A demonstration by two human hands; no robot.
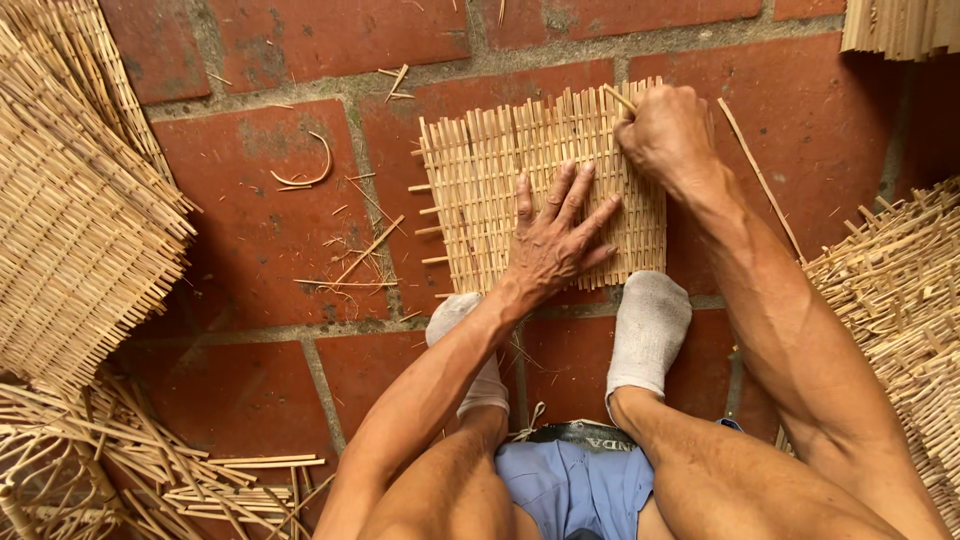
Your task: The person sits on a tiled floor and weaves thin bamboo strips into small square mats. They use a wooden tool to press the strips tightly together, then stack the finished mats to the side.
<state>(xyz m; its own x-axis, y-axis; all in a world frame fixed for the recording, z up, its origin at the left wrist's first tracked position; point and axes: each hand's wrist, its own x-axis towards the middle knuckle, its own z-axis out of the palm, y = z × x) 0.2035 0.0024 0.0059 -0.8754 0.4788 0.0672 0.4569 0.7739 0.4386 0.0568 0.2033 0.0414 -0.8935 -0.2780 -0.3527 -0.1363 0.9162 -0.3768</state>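
blue shorts [575,485] above red brick floor [260,230], hands [550,245] on woven mat [500,170].

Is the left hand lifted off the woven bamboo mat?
No, the left hand lies flat, fingers spread, on the woven bamboo mat.

- Woven mat [500,180]: thin split bamboo or cane strips, pale straw colour, dry and matt, ribbed to the look.
- Loose stick [760,180]: same pale splint, smooth, slender.
- Floor tiles [250,230]: red fired clay, matt, rough and scuffed, with gritty grey mortar joints.
- Stacked mats [80,220]: same woven cane, matt, frayed at the ends.
- Socks [650,325]: white knitted cloth, soft, slightly soiled.
- Shorts [575,485]: light blue woven cloth, matt.
- Scattered offcuts [360,265]: dry splinters, fibrous.
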